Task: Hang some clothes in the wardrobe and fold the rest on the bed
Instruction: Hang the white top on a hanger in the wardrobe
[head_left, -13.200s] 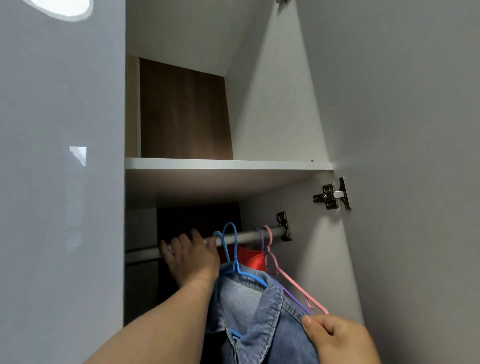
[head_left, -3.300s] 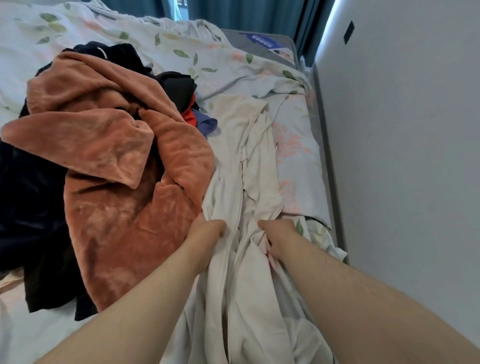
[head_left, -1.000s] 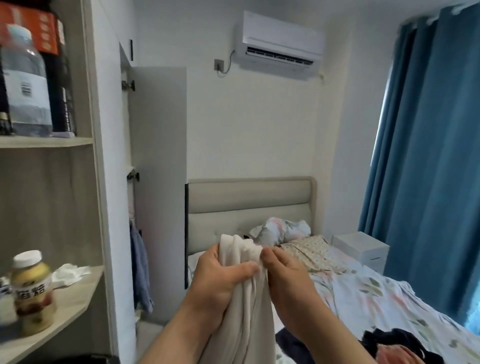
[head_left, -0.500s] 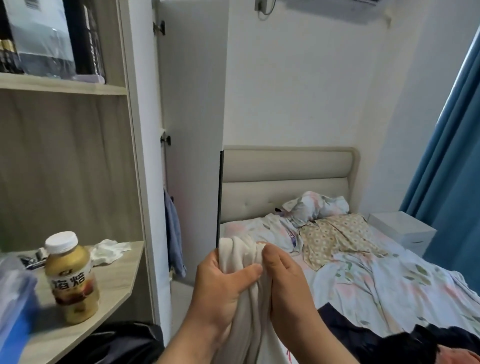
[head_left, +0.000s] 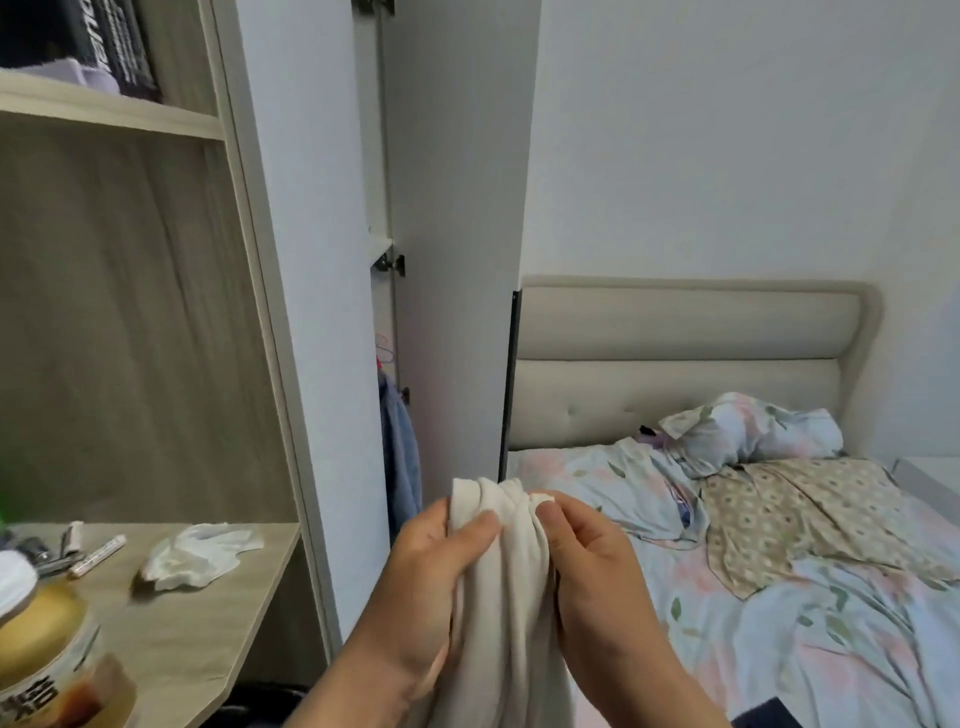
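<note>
In the head view, a cream garment (head_left: 498, 587) is being held bunched at lower centre, its length hanging straight down out of frame. It is being gripped by the left hand (head_left: 431, 577), thumb curled across the fabric, and pinched at its top edge by the right hand (head_left: 587, 566). The wardrobe (head_left: 387, 312) opening is lying up and left, nearer the left hand; the bed (head_left: 779, 597) is lying to the right.

Both hands, left (head_left: 423, 577) and right (head_left: 589, 571), grip cloth.
</note>
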